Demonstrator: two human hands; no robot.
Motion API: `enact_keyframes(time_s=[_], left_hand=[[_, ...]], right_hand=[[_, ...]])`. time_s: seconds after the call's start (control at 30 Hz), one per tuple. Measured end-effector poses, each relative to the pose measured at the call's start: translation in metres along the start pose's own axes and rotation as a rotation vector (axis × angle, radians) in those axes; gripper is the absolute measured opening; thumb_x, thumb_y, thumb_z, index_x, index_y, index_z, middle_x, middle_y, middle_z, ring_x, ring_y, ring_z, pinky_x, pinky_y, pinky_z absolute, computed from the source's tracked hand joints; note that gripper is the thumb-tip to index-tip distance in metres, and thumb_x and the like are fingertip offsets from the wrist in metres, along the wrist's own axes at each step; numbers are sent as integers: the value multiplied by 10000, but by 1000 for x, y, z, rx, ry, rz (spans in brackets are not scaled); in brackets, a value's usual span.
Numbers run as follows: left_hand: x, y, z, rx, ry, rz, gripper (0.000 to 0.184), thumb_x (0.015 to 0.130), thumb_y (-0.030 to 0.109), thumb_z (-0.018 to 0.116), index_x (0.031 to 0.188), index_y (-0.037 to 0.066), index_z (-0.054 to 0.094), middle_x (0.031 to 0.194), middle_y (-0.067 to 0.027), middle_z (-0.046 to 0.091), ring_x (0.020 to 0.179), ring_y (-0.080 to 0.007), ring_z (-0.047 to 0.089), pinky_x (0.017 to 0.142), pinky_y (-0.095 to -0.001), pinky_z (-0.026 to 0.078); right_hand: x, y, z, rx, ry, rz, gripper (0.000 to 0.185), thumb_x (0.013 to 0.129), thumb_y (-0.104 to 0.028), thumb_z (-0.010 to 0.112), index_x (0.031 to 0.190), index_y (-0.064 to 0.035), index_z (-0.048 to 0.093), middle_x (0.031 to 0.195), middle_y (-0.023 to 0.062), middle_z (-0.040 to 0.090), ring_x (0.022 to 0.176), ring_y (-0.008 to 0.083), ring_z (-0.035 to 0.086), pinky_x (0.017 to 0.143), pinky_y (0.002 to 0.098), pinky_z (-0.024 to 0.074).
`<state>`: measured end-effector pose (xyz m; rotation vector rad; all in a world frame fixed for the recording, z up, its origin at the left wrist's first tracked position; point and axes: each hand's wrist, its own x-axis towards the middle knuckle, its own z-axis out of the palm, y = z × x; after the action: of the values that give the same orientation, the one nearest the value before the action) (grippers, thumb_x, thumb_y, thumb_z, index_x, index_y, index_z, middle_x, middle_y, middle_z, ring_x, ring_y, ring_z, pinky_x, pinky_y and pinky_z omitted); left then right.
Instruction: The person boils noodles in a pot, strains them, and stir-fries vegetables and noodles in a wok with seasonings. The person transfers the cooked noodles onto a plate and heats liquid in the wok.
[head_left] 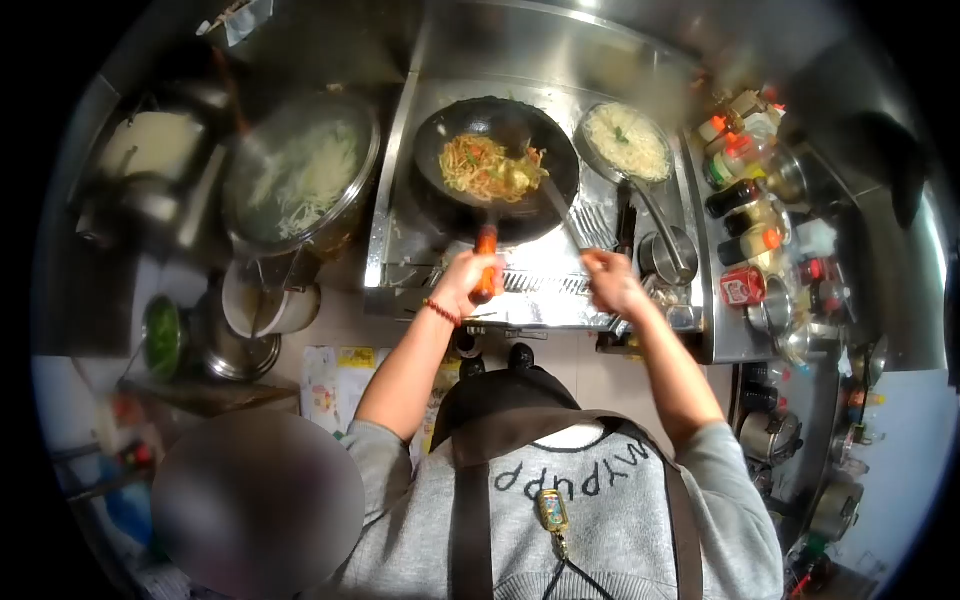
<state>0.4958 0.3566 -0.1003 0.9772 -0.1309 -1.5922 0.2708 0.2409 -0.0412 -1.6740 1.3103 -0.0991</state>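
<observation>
My left hand (470,284) is wrapped round the orange-brown wooden handle (487,250) of a dark wok (437,205) on the stove. Fried noodles (475,168) with reddish and green bits and yellow, egg-like pieces lie inside the wok. In my right hand (612,282) is the thin handle of what looks like a metal wok spatula (567,215). The spatula slants up and left over the wok's right rim, and its head is partly buried in the food.
Right of the wok sits a pan of pale noodles (628,140), with a small metal pot (668,256) below it. Bottles (745,195) and a red can (743,286) line the right side. At left, a large pot (238,215) holds steaming pale strands.
</observation>
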Motion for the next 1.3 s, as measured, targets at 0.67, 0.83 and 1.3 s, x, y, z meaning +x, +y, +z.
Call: enact_keyframes(time_s=[0.67,0.83,1.3], left_hand=[[-74,-7,-14,-173,-99,-54,91,807,36,566,798,1,483,578,-89,476,418,-154,455,378,-312,366],[-2,8,1,-108,-22,-35,58,814,-2,566,788,-3,514,669,-58,510,542,-131,495,480,-246,399],[-19,9,-19,-37,-54,-10,115,827,47,557,856,17,450,613,-78,490,460,-150,472,385,-300,382]], right_hand=[[-54,30,-131,190,11,-106,410,916,-223,564,1266,-21,498,680,-4,537,502,70,459,437,217,361],[-4,12,-47,162,98,-3,394,923,-278,532,1235,-37,537,645,-12,527,439,67,423,390,243,349],[-1,11,-116,-1005,110,-299,338,850,-214,586,1176,-134,549,894,171,648,815,372,618,705,457,495]])
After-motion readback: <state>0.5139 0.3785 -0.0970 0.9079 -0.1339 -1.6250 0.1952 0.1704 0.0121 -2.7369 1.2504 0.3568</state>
